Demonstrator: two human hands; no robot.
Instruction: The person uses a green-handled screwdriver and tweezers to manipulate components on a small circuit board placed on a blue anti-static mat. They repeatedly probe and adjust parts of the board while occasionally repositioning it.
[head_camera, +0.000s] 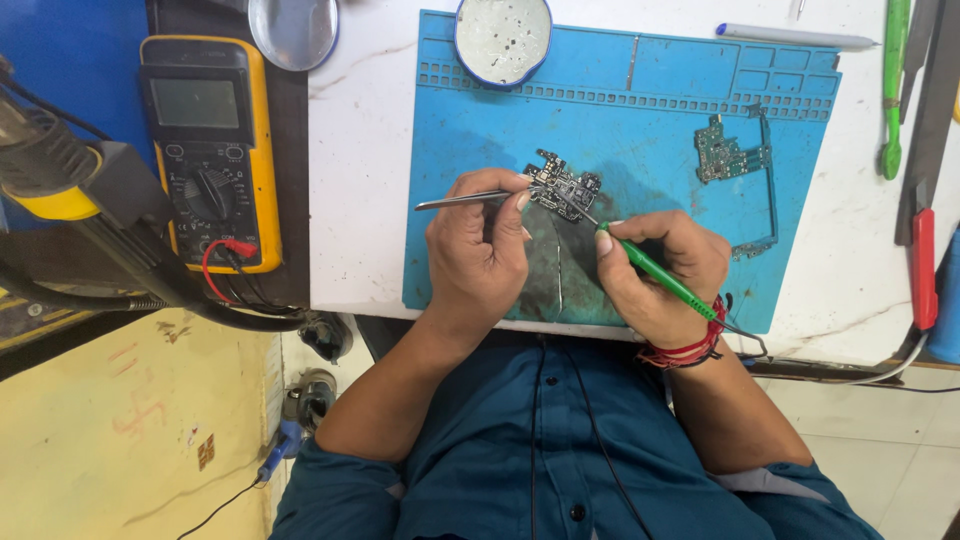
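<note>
Tweezers (465, 200) are being gripped in the closed left hand (478, 250), their tips pinning a small circuit board (563, 188) on the blue mat (460, 150). A green probe (655, 270) is being held in the closed right hand (660, 275), its tip on the board. A slip could be scratching parts. The round tin (502, 38) is holding only specks.

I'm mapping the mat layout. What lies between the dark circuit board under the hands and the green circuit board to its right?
Nothing: in the head view, only bare blue mat separates the dark circuit board from the green circuit board.
</note>
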